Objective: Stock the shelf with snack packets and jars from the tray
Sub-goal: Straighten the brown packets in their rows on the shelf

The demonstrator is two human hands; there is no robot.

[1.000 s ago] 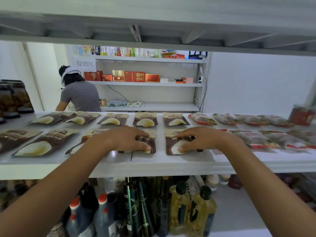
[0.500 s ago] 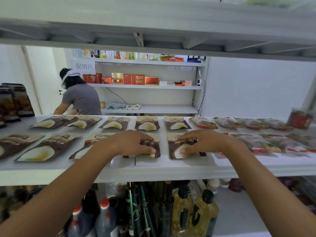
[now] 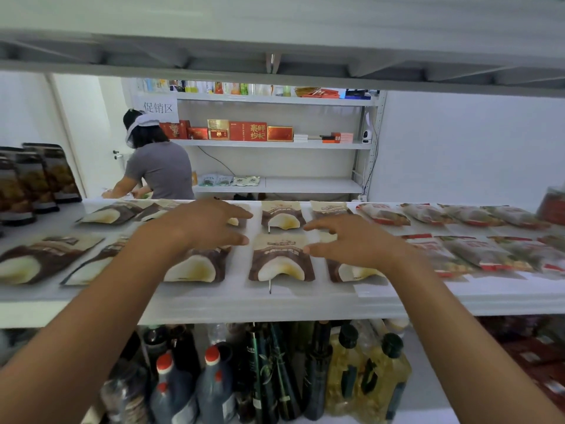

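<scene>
At the left edge we see dark pouches (image 3: 39, 175) standing upright on the shelf (image 3: 275, 304). Behind them, in the upper left, a person (image 3: 159, 169) in a grey shirt bends beside a rack (image 3: 275, 145). Brown packets (image 3: 46, 261) lie flat on the shelf in two rows that run to mid-frame. The left hand (image 3: 204, 228) reaches in from the lower left and sits over those rows. Its fingers are straight, spread and pointing right, and it grips nothing. We cannot tell whether it touches the packets beneath.

At centre, one front packet (image 3: 281, 261) lies bare between the two hands, with another just behind it. Below the shelf there, bottles (image 3: 214, 387) stand upright.

The right hand (image 3: 351, 243) comes from the lower right with its fingers loosely spread, pointing left and holding nothing. Its thumb tip is just by the front packet's top right corner, and contact is unclear. Further right, red packets (image 3: 458, 255) lie flat in two rows, and a red jar (image 3: 553, 206) stands at the right edge.
</scene>
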